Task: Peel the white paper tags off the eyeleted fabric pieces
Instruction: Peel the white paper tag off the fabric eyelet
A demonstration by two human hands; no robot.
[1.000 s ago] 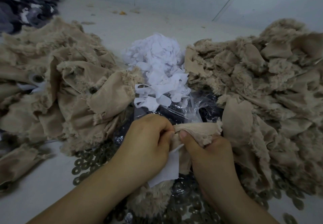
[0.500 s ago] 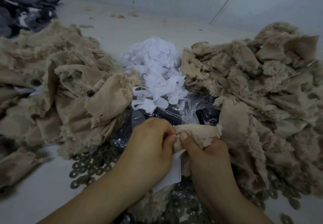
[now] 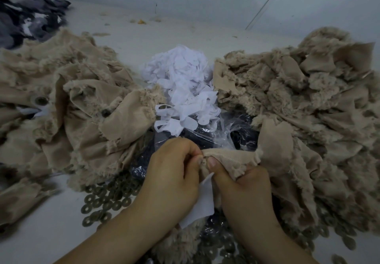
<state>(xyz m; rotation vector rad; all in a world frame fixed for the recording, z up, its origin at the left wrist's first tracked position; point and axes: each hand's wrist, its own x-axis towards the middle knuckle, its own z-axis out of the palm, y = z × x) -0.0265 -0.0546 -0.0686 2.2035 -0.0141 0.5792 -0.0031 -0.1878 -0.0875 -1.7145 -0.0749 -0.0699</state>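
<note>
Both hands meet at the centre front over one tan furry fabric piece (image 3: pixel 232 158). My right hand (image 3: pixel 244 189) grips the piece's folded edge, thumb on top. My left hand (image 3: pixel 172 173) pinches at the same spot with curled fingers. A white paper tag (image 3: pixel 202 206) hangs down between the two hands, its top edge at my fingertips. Behind the hands lies a heap of peeled white paper tags (image 3: pixel 183 91). An eyelet (image 3: pixel 106 113) shows on a piece in the left pile.
Large piles of tan fabric pieces lie left (image 3: pixel 61 103) and right (image 3: pixel 304 103). A clear plastic bag (image 3: pixel 218 132) with dark contents sits under the tags. Loose metal washers (image 3: pixel 107 200) are scattered at the front. Dark grey fabric (image 3: pixel 26 18) lies far left. A wall stands behind.
The hands stay together on the same piece. The view has shifted slightly. The white tag still hangs between the hands, much as before.
</note>
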